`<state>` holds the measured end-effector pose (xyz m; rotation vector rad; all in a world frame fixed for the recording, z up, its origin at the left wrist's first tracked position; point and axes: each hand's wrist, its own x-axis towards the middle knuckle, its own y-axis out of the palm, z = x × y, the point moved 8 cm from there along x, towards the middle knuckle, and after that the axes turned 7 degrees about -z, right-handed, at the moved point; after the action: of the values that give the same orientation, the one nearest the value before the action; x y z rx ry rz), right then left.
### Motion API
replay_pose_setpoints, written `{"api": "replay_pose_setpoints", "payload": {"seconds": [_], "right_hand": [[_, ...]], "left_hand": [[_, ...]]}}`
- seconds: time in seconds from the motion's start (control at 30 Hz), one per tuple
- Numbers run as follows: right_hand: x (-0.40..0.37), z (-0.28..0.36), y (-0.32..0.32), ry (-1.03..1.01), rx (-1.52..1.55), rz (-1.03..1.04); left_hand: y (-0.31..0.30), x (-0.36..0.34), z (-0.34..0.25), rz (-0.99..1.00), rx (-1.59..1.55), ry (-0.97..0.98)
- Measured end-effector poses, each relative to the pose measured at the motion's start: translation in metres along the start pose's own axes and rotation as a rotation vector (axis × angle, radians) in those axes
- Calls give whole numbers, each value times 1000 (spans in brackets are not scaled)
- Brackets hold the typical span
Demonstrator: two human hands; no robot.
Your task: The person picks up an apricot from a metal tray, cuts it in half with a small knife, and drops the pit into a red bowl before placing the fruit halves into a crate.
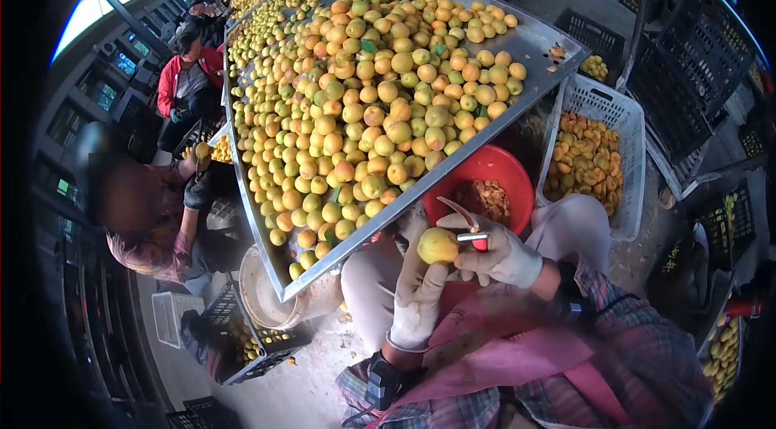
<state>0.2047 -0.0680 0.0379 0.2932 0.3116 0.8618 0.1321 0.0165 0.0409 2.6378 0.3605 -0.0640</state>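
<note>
My left hand (418, 300), in a pale glove, holds a yellow-green fruit (437, 246) between its fingers above my lap. Close to the fruit's right side, my right hand (505, 258), also gloved, grips a small tool (473, 237) with a metal end, a red part and a curved blade. Just beyond both hands stands a red bowl (517, 178) with brown pits or pieces in it. A metal table (380, 223) heaped with whole yellow and orange fruits (372, 106) lies in front of me.
To the right, a white crate (634, 118) holds cut fruit. A white bucket (263, 288) stands below the table's near corner. One person (153, 227) sits close on the left, another in red (190, 77) farther back. Black crates (594, 33) stand at the right.
</note>
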Motion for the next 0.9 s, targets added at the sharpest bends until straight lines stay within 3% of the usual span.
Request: {"api": "replay_pose_setpoints", "payload": {"seconds": [0.17, 0.23, 0.27, 0.33, 0.4, 0.47, 0.5, 0.9], "right_hand": [[-7, -11, -1, -44, 34, -22], [-8, 11, -8, -515, -399, -161], [-13, 10, -12, -507, -403, -162], [-16, -3, -17, -36, -100, -125], [-16, 4, -15, -110, -262, -143], [-21, 2, -1, 34, -48, -69], [-20, 24, 6, -395, -437, -30], [-26, 41, 24, -467, -753, -21]], "left_hand": [[-11, -5, 11, -104, 5, 16], [-13, -6, 15, -114, 80, 33], [-15, -7, 16, -122, 160, 54], [-12, -9, 10, -124, 137, 18], [-17, -9, 8, -129, 114, -13], [-17, -8, 10, -34, 175, -1], [-13, -8, 9, 1, 152, 31], [0, -16, -4, 159, 320, 128]]}}
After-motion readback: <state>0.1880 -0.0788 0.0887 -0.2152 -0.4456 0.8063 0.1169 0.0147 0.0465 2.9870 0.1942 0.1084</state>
